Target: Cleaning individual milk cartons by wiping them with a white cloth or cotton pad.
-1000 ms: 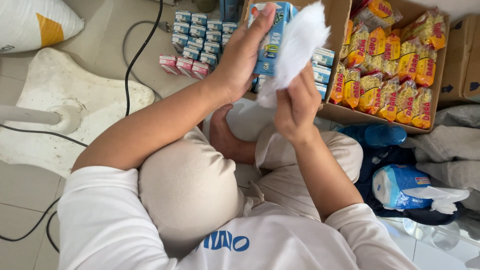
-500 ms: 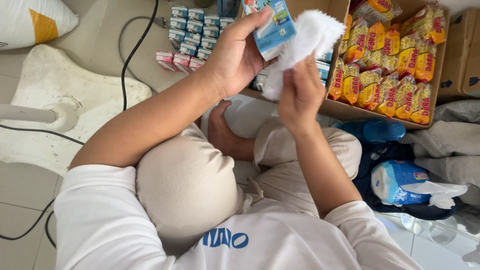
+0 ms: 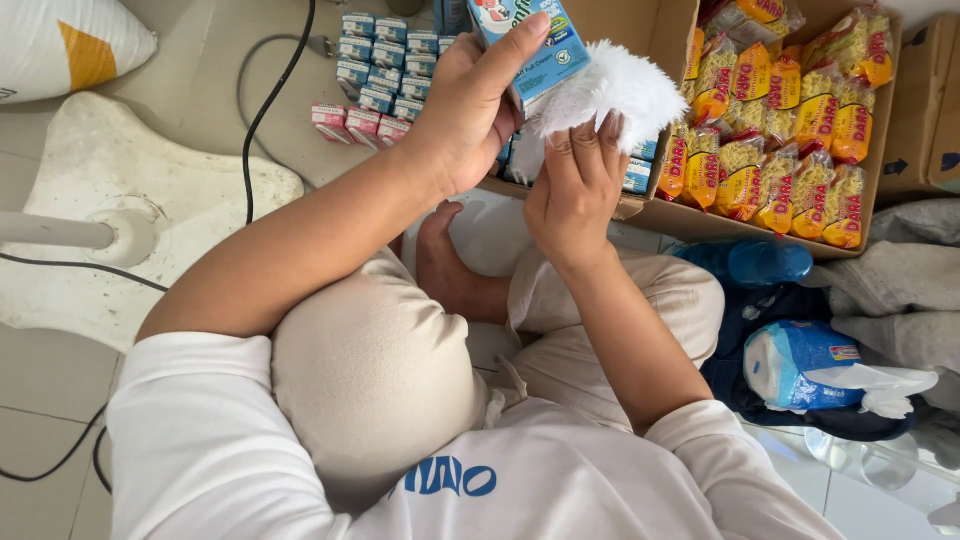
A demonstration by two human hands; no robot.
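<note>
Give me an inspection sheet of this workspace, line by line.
Surface: pale tiled floor.
Job's things: blue drink carton, white fluffy tissue pressed against it.
Clutter: rows of small blue cartons, pink cartons, cardboard box of yellow noodle packets, blue tissue pack.
Hands: left hand grips the carton; right hand fingers hold the tissue.
Cables: black cable across the floor.
Surroundings: white fan base, grey cloth.
</note>
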